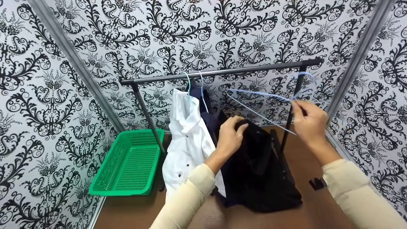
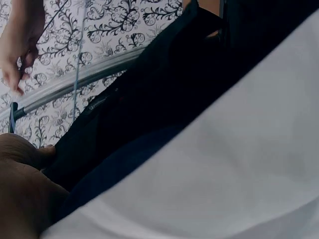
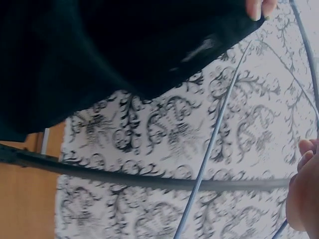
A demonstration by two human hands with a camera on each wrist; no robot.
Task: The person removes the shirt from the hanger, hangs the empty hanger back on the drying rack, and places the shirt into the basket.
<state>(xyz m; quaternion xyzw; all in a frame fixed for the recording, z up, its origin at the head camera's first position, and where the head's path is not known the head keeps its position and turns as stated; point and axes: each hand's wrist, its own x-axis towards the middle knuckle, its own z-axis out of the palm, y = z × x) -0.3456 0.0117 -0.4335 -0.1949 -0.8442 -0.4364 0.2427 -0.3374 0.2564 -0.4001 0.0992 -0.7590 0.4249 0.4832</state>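
Note:
My left hand (image 1: pixel 230 135) grips the upper edge of a black garment (image 1: pixel 257 165), which hangs down toward the floor; its exact kind cannot be made out. In my right hand (image 1: pixel 310 122) a pale blue wire clothes hanger (image 1: pixel 260 93) is pinched near its hook, tilted, with its far corner pointing left. The right wrist view shows the hanger's thin bar (image 3: pixel 212 137) apart from the black cloth (image 3: pixel 124 45). Left of the black garment, a white buttoned shirt (image 1: pixel 187 127) and a navy garment (image 1: pixel 208 119) hang from hangers.
A dark metal clothes rail (image 1: pixel 254 68) spans the space behind the hands. At the left, a green plastic basket (image 1: pixel 127 192) stands on the brown floor (image 1: pixel 133 213). Patterned walls (image 1: pixel 197 31) surround the rail. A black foot (image 1: pixel 317 183) of the rack lies near the right sleeve.

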